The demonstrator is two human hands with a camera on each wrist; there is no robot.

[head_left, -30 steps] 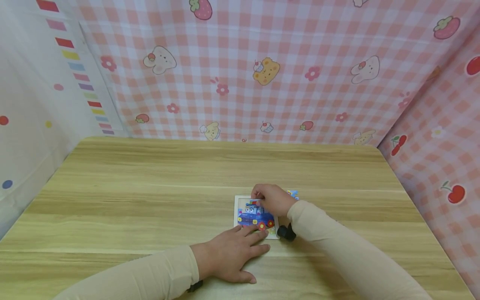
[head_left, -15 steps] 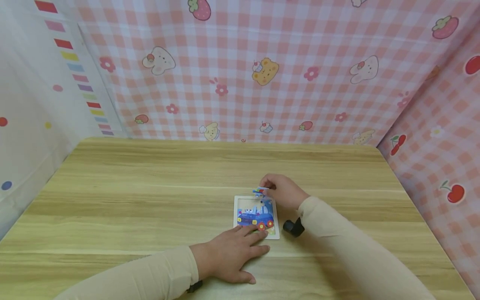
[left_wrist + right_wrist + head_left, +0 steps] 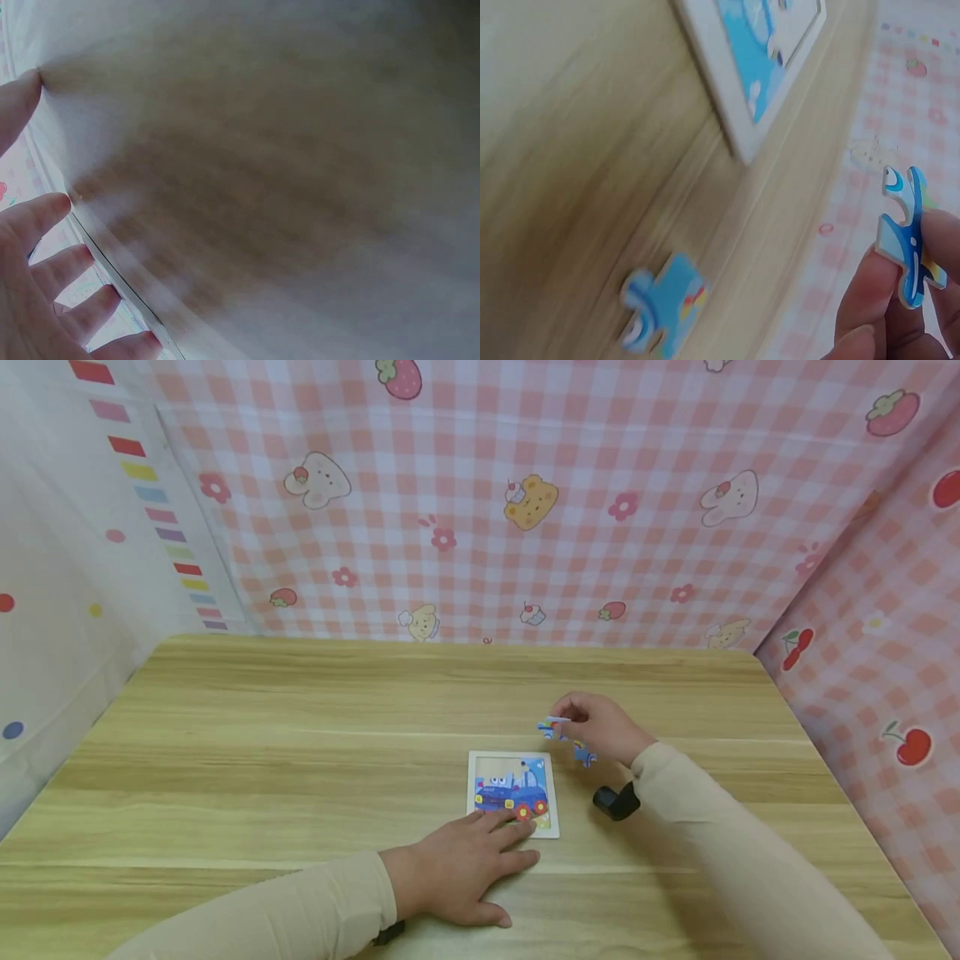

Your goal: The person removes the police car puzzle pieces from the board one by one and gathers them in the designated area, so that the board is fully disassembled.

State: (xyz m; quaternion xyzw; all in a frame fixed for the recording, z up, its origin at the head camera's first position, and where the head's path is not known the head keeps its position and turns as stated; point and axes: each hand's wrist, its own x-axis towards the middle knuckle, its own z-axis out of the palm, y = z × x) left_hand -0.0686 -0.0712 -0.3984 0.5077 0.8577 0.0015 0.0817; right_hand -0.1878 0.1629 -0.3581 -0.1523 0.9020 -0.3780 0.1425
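Observation:
A jigsaw puzzle (image 3: 491, 789) with a blue car picture lies in a white frame (image 3: 555, 822) on the table; bare backing shows at its upper left. My left hand (image 3: 468, 868) rests spread over the frame's lower edge, fingers straight, covering part of the picture. Beyond the frame's upper right corner, my right hand (image 3: 603, 727) pinches a puzzle piece (image 3: 909, 238) between thumb and fingers, held above the table. Below that hand a loose blue puzzle piece (image 3: 585, 755) lies on the wood, picture side up; in the right wrist view this loose piece (image 3: 664, 307) sits apart from the frame.
The wooden table (image 3: 262, 760) reaches back to a pink checked curtain (image 3: 465, 527). More patterned cloth (image 3: 885, 635) hangs at the right, and a white dotted cloth (image 3: 60, 610) at the left. A black wrist camera (image 3: 617, 802) hangs under the right sleeve.
My right hand has lifted a puzzle piece out of the frame's upper part and carried it back and to the right, near the loose piece. The left hand has stayed in place.

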